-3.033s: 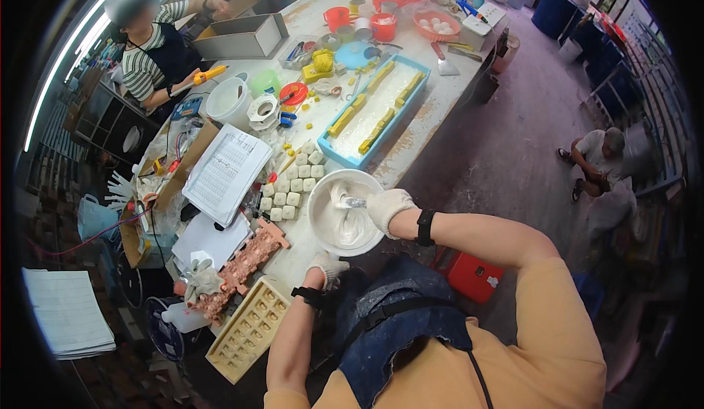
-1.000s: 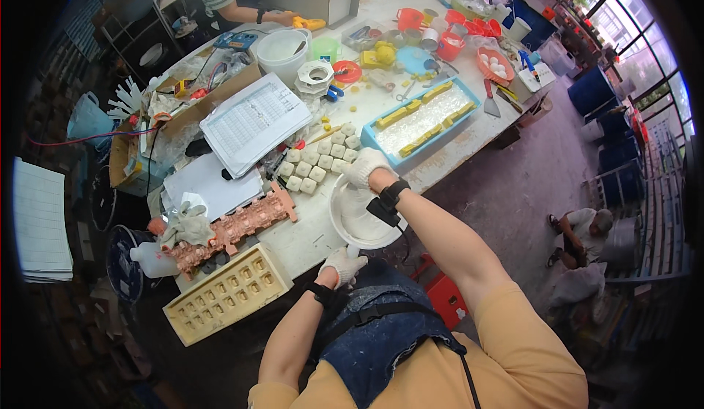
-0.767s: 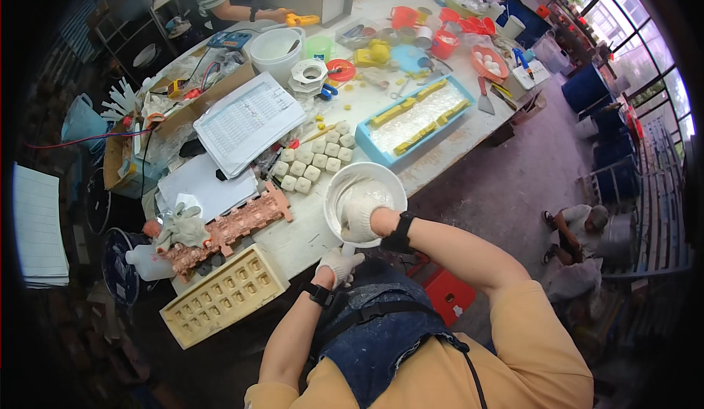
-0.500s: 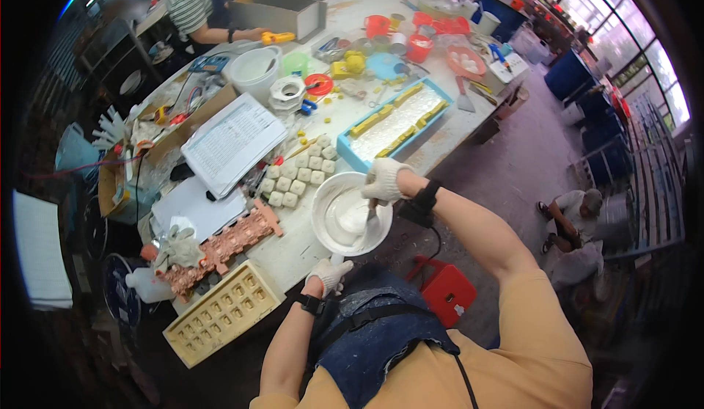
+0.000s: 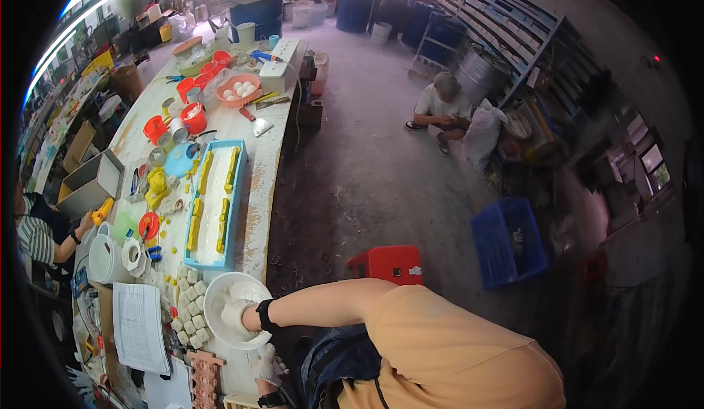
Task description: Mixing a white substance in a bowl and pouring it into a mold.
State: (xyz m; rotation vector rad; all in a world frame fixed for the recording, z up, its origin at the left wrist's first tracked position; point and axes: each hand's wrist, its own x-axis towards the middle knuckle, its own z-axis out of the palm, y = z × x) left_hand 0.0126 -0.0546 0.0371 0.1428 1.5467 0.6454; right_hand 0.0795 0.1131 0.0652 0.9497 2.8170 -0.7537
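Note:
A round white plastic tub (image 5: pixel 212 304) with white paste in it sits at the table's near edge. My right hand (image 5: pixel 238 315), in a white knit glove, reaches down into the tub; its fingers and the scraper it held are hidden from above. My left hand (image 5: pixel 272 366), gloved too, is closed round the tub's short handle at the near side. Just beyond the tub lies a light-blue rectangular mould (image 5: pixel 236 211) filled with white material, with yellow strips (image 5: pixel 196 222) along its sides. Small cream-coloured blocks (image 5: pixel 192 308) are grouped left of the tub.
Printed sheets (image 5: pixel 139 328) and a pinkish rack-like piece (image 5: pixel 204 380) lie on the near left. Red cups (image 5: pixel 193 118), an orange basket of white balls (image 5: pixel 237 90) and a scraper (image 5: pixel 258 124) are farther up. A red stool (image 5: pixel 389 264) stands right; a person (image 5: pixel 443 107) sits beyond.
My view has swung to the right. My right hand has gone deeper into the tub, and the scraper blade seen before is now hidden. My left hand stays at the handle.

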